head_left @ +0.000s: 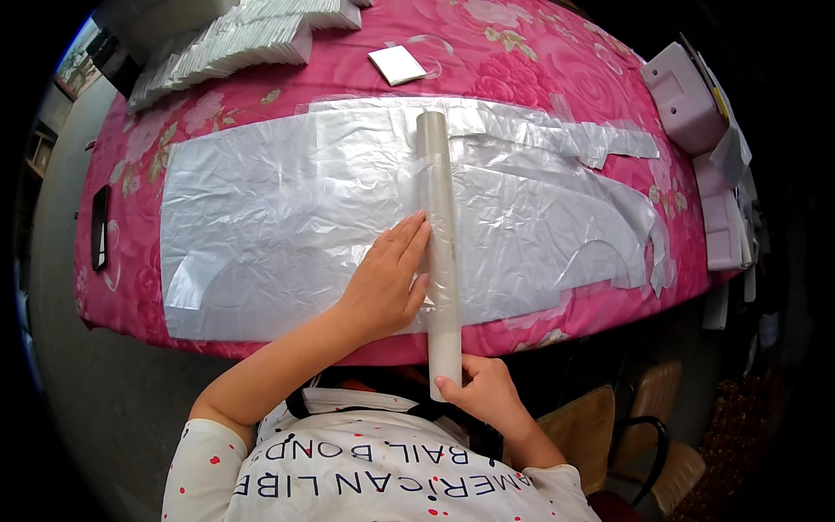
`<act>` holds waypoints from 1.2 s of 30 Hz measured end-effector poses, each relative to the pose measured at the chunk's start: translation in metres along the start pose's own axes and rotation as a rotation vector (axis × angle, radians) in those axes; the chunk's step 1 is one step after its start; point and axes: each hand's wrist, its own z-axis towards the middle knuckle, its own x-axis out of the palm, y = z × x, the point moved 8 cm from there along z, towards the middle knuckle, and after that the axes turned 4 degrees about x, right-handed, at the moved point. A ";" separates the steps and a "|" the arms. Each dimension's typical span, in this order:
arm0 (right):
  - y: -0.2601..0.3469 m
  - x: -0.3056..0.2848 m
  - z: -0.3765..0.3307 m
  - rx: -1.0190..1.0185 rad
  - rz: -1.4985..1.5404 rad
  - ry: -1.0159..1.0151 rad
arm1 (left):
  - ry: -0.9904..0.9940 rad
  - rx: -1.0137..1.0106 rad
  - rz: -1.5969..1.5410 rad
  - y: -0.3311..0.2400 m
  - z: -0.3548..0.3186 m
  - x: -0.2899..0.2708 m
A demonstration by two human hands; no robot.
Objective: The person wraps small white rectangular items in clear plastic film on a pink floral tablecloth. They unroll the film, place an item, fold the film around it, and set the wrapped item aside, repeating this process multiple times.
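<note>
A long grey tube [437, 217] lies across a sheet of clear plastic film [287, 226] spread over a table with a pink flowered cover [539, 61]. My left hand [387, 278] lies flat on the film with its fingers pressed against the tube's left side. Below the table's near edge my right hand [481, 389] grips the tube's near end. The film stretches left and right of the tube and has curved cut-outs near both ends.
Stacks of white folded packets [235, 43] sit at the far left of the table, and a small white square packet [397, 64] beyond the tube. A black phone [100, 228] rests at the left edge. Pale pink boxes [687, 96] stand at the right. Chairs [626, 435] are lower right.
</note>
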 end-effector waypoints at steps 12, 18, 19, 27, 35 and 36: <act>0.038 -0.038 0.034 -0.105 -0.108 0.135 | 0.193 -0.006 0.416 0.011 -0.007 0.031; 0.099 -0.078 0.130 -0.256 -0.136 -0.114 | 0.190 -0.026 0.378 0.010 -0.005 0.029; 0.099 -0.082 0.151 -0.222 0.078 -0.042 | 0.191 -0.019 0.384 0.008 -0.003 0.030; 0.118 -0.124 0.241 -0.264 1.270 0.149 | 0.211 -0.047 0.370 0.006 -0.003 0.025; 0.037 -0.321 0.251 -0.665 1.741 -0.087 | 0.191 -0.017 0.368 0.008 -0.005 0.029; 0.031 -0.341 0.243 -0.729 1.699 -0.062 | 0.189 -0.009 0.365 0.007 -0.004 0.030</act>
